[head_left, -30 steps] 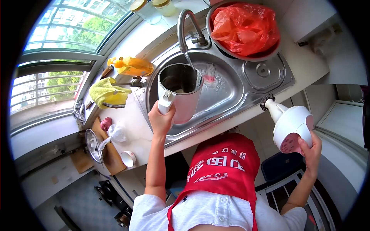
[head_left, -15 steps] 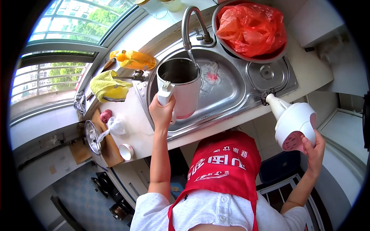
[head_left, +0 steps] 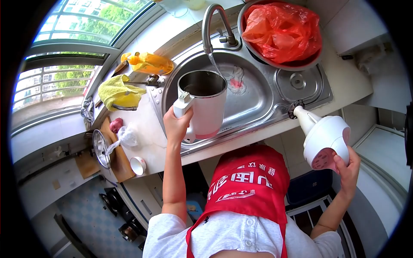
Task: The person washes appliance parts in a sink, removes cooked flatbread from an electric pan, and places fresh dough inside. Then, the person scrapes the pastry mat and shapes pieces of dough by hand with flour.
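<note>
My left hand (head_left: 177, 124) is closed round the handle of a white jug (head_left: 208, 112) with a dark metal inside. The jug is held over the left part of the steel sink (head_left: 254, 103), its open top facing up. Water runs from the curved faucet (head_left: 207, 26) at the jug's right rim. My right hand (head_left: 349, 165) grips a white appliance head (head_left: 322, 137) with a pinkish underside, held out at the right past the counter edge. A dark round part at its narrow end is near the sink's front edge.
A red plastic bag (head_left: 282, 32) fills a metal basin (head_left: 317, 60) behind the sink. On the left are a yellow cloth (head_left: 120, 92), an orange bottle (head_left: 152, 63), a small white bowl (head_left: 137, 165), a clear plastic bag (head_left: 127, 136) and a wooden board (head_left: 122, 165).
The jug in my left hand has shifted slightly downward from the faucet, and the water stream now meets its right rim. My right hand keeps its hold on the appliance head with little movement.
</note>
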